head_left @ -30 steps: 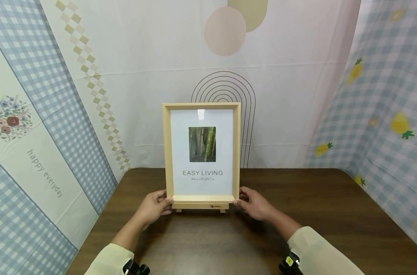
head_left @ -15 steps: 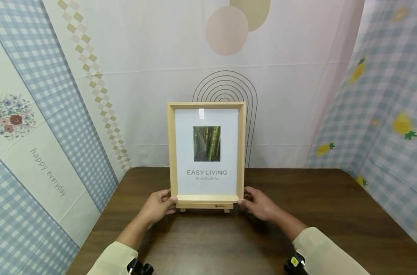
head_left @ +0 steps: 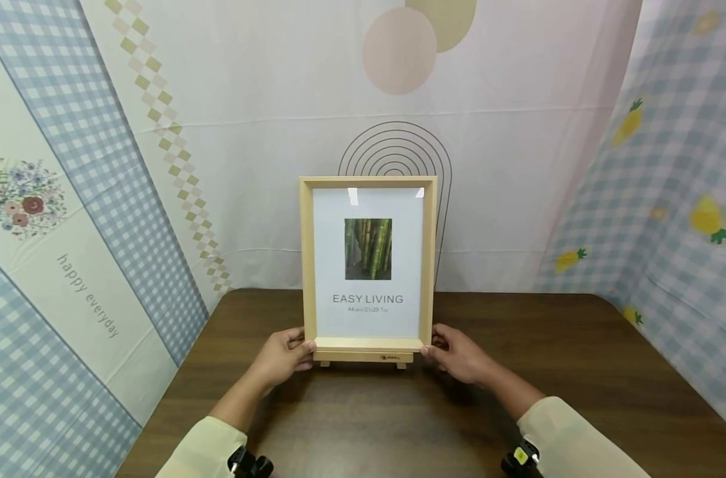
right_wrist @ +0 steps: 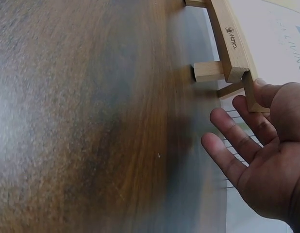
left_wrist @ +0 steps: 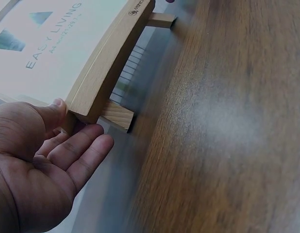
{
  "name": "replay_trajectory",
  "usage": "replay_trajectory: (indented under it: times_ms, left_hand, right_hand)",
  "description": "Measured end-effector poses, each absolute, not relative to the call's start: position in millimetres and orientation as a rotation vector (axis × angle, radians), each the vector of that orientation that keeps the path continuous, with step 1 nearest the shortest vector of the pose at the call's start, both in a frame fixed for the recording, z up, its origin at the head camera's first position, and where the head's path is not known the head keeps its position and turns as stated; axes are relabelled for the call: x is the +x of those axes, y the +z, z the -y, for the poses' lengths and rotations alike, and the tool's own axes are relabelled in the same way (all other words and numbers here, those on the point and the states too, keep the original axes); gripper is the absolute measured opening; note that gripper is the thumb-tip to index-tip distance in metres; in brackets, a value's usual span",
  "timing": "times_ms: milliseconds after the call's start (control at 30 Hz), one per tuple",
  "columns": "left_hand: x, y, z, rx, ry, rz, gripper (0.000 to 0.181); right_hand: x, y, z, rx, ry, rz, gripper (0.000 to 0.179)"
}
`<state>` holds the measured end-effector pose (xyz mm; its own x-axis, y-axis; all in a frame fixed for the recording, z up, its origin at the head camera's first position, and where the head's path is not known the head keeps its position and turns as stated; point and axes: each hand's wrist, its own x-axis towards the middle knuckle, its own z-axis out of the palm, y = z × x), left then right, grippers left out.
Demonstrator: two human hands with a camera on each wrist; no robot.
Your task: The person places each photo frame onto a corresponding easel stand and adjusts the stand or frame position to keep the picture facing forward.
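Note:
A light wooden picture frame (head_left: 308,265) stands upright on a small wooden tabletop easel (head_left: 363,356). Behind its glazing is a white sheet with a bamboo photo (head_left: 368,249) and the words EASY LIVING. My left hand (head_left: 281,358) pinches the frame's lower left corner, thumb in front and fingers behind or below. At the lower right corner, my right hand (head_left: 458,356) grips likewise; in the right wrist view its thumb (right_wrist: 266,93) lies on the front while two fingers extend away from the wood. The easel's short feet (left_wrist: 119,116) show below; most of its back is hidden.
The dark brown wooden table (head_left: 374,418) extends in front of and beside the easel. A white printed cloth (head_left: 267,159) hangs behind it, with checked cloths (head_left: 661,265) at both sides. Black wrist cameras (head_left: 250,463) sit at both sleeves.
In the head view the frame, easel and both hands have shifted slightly right together. The backdrop has shifted right too, by less. Both hands keep their hold on the corners.

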<state>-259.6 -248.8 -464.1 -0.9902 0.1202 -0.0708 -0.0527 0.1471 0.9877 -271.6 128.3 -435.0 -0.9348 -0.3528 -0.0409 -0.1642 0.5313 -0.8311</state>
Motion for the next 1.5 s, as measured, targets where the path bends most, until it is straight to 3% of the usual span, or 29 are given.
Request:
replay_trajectory:
  times_ms: [967, 1500]
  left_hand:
    - [-261.1, -463.7, 229.7, 0.134, 1.962, -2.25, 0.051]
    - [-262.8, -465.4, 223.8, 0.157, 1.968, -2.24, 0.051]
  right_hand:
    - [-269.1, -436.4, -149.5, -0.373, -1.407, -2.538, 0.034]
    - [-267.6, -433.2, -154.8, -0.319, -1.409, -2.518, 0.043]
